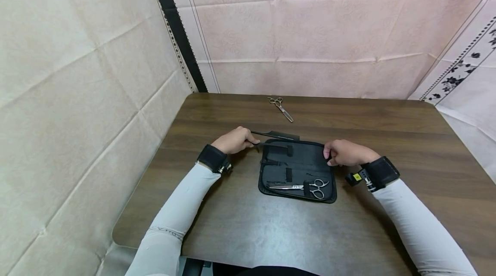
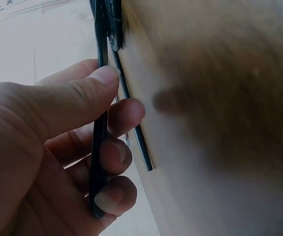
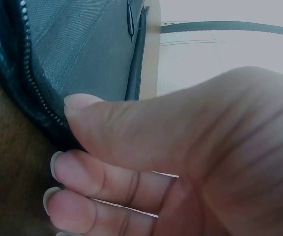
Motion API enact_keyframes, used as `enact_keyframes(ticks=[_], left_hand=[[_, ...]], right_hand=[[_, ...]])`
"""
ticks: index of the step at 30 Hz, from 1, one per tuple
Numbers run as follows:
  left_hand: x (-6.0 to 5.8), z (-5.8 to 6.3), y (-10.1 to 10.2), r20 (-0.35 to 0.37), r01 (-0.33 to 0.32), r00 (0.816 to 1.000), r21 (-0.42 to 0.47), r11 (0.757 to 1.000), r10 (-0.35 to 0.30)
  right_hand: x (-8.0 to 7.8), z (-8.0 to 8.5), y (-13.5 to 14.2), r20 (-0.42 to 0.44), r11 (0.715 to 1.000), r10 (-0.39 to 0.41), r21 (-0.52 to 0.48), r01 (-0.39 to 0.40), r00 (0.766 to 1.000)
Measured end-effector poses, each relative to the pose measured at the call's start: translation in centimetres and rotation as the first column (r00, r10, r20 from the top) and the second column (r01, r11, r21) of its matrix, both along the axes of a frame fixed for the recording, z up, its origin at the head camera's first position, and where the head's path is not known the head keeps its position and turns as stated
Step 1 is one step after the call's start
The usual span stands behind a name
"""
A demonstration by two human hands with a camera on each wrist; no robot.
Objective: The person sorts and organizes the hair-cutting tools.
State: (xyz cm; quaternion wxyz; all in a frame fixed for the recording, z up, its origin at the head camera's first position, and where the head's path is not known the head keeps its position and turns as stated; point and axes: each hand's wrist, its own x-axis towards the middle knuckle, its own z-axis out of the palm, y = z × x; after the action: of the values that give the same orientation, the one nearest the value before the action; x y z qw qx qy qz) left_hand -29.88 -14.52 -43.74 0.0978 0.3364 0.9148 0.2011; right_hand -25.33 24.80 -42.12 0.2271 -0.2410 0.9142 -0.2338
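Observation:
A black zip case [image 1: 306,162] lies spread on the table, with a pair of silver scissors [image 1: 318,183] strapped in near its front edge. My left hand [image 1: 238,139] grips a slim black tool with a long handle [image 2: 99,147]. The tool's far part reaches over the case's upper left, toward an elastic loop [image 1: 289,150]; its kind cannot be told. At the upper right corner, my right hand [image 1: 346,152] pinches the case's zipped edge [image 3: 43,103] between thumb and fingers. Just behind the case lies a black tail comb [image 1: 284,135], its thin tail [image 2: 142,147] pointing left.
Thinning scissors [image 1: 282,108] lie toward the back of the wooden table [image 1: 217,207]. Beyond the back edge hangs a pale cloth [image 1: 329,35], and another cloth [image 1: 77,116] covers the left side.

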Motion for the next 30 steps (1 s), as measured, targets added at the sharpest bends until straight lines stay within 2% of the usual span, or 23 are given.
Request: enact_keyframes(ticks=[7, 30], left_hand=[[0.17, -0.06, 0.16, 0.004, -0.013, 1.000, 0.007, 1.000, 0.013], [-0.07, -0.41, 0.39, -0.038, 0.010, 0.999, 0.014, 1.000, -0.009]], right_hand=[[-0.02, -0.05, 0.05, -0.004, 1.000, 0.001, 0.000, -0.001, 1.000], [-0.21, -0.27, 0.24, 0.005, 1.000, -0.007, -0.008, 0.007, 1.000]])
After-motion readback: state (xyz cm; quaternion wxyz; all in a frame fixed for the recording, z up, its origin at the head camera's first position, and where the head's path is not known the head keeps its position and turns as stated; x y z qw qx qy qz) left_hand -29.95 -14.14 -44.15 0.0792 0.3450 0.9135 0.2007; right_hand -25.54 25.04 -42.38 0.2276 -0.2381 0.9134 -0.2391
